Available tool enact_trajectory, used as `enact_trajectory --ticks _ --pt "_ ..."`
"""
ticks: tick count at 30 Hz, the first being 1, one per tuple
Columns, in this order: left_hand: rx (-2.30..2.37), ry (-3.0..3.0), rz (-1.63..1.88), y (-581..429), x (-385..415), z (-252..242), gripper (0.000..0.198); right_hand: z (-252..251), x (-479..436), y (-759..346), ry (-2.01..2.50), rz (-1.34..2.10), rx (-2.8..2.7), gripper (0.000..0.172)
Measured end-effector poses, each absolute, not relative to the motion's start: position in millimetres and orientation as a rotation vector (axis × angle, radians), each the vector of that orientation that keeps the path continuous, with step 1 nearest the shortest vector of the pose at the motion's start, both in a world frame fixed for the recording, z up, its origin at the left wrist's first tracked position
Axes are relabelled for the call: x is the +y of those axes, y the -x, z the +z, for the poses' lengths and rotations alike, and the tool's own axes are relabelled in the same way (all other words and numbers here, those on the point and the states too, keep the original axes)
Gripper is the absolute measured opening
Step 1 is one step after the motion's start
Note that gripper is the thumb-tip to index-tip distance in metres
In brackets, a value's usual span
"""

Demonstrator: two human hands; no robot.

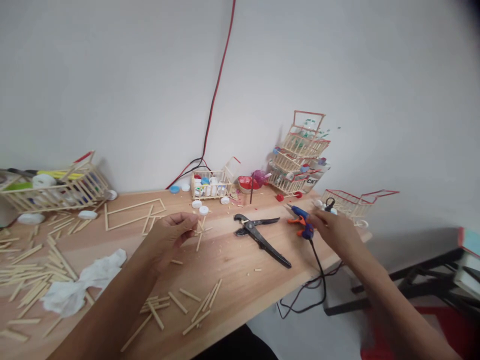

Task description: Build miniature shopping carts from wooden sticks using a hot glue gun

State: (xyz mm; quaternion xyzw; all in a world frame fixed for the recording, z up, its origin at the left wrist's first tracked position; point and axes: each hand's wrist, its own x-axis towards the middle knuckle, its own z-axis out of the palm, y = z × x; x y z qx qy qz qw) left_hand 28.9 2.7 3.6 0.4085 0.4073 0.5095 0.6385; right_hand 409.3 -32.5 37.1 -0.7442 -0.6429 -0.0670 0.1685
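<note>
My left hand (174,230) pinches a small piece of crossed thin wooden sticks (199,241) just above the table. My right hand (335,227) is closed around the rear of a blue and orange glue gun (308,230), whose nozzle points left. Between the hands lies a pair of black-handled cutters (258,234) with its handles spread. Close behind my left hand are a white bottle cap (203,210) and flat stick frames (131,205). Short cut sticks (200,305) are scattered in front.
Small stick-built carts (212,185) line the wall, with a stack of them (300,155) at the back right and a larger loaded one (56,192) at left. Crumpled tissue (86,285) lies among loose sticks. The glue gun's black cord (320,280) hangs over the table edge.
</note>
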Motion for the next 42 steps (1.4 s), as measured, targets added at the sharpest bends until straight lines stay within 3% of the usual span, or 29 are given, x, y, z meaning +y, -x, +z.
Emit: enact_trajectory --ticks 6,12,24,28,32,35,37,42 --pt "0.771 -0.771 1.054 -33 -3 2 0.035 40 -12 -286 1.05 -0.044 -2.037 0.01" --pt "0.71 -0.683 1.041 -34 -6 4 0.033 16 18 -220 0.528 -0.148 -2.185 0.009" --pt "0.696 -0.575 1.042 -41 -7 -5 0.032 4 23 -206 0.662 0.011 -2.226 0.03" --pt "0.708 -0.652 1.009 -40 -9 2 0.032 5 21 -209 0.659 0.082 -2.05 0.022" --pt "0.955 -1.161 0.724 -18 -4 11 0.032 10 26 -220 0.753 0.195 -1.599 0.007" --pt "1.423 -1.626 0.891 5 10 10 0.023 11 34 -228 0.83 0.41 -1.349 0.012" --pt "1.642 -1.936 1.098 17 21 3 0.032 9 39 -230 0.878 0.588 -1.289 0.016" --pt "1.617 -2.389 0.761 27 39 -17 0.053 3 44 -228 0.891 0.898 -1.223 0.021"
